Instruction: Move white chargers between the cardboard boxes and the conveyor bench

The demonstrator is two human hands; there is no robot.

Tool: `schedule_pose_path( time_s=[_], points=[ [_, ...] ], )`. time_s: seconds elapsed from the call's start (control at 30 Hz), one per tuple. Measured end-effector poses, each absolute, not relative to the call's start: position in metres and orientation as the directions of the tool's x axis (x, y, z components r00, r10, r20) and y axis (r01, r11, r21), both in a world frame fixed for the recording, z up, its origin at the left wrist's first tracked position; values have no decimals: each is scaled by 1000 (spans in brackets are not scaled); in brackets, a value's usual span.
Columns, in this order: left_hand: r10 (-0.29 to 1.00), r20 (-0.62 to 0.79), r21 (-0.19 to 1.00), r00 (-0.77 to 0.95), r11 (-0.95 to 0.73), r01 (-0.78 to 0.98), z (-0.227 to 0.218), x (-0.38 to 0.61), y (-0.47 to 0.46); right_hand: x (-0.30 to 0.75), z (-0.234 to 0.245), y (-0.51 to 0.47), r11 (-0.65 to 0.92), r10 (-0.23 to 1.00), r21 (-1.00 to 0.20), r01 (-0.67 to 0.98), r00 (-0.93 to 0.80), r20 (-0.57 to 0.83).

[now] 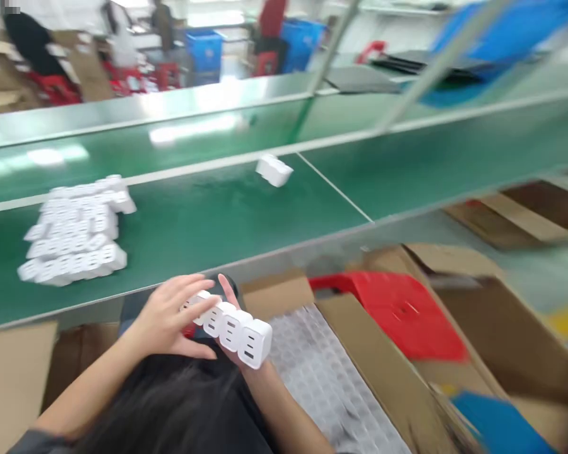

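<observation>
A short row of white charger blocks (236,334) with slots in their faces lies across my right hand (235,358), which supports it from below. One finger of that hand sticks up behind the row; its others are hidden. My left hand (173,315) is at the row's left end, fingers spread and thumb apart, with one finger passing in front of the blocks. Whether it presses on them I cannot tell. Beyond the hands, several rows of similar white blocks (78,233) sit close together on the green belt (194,214). Another small white group (274,170) lies farther right.
An open cardboard box (373,340) holding a translucent dimpled tray (331,372) stands right of my lap. Next to it is a red plastic stool (402,309). More cardboard (14,378) is at lower left. Slanted metal posts (334,47) rise beyond the belt.
</observation>
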State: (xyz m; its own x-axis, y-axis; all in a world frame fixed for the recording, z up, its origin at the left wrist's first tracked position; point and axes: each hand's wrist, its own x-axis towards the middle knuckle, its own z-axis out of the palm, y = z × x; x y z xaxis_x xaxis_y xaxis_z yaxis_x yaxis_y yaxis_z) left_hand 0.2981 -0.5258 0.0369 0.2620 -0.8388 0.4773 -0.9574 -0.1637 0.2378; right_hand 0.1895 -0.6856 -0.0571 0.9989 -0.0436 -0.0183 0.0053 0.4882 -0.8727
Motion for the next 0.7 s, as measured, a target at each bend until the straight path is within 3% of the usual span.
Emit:
schedule_pose_path(
  time_s=[0.2, 0.4, 0.5, 0.6, 0.7],
  points=[
    [-686, 578, 250, 442, -367, -896, 24, 323, -461, 263, -28, -602, 670, 284, -705, -233, 958, -46],
    [-507, 596, 383, 622, -502, -776, 17, 337, -366, 313, -11, -548, 517, 523, -734, -440, 841, -135],
    [-493, 532, 364, 688, -601, -712, 19, 345, -346, 331, 1, -547, 364, 457, -858, -362, 872, -174],
    [-547, 461, 217, 699, -694, -686, 25, 355, -343, 342, 5, -556, 206, 337, -965, -165, 937, -88],
    [-621, 398, 63, 675, -716, -695, 30, 368, -349, 353, 0, -564, 113, 271, -993, -44, 962, -12]
  ],
)
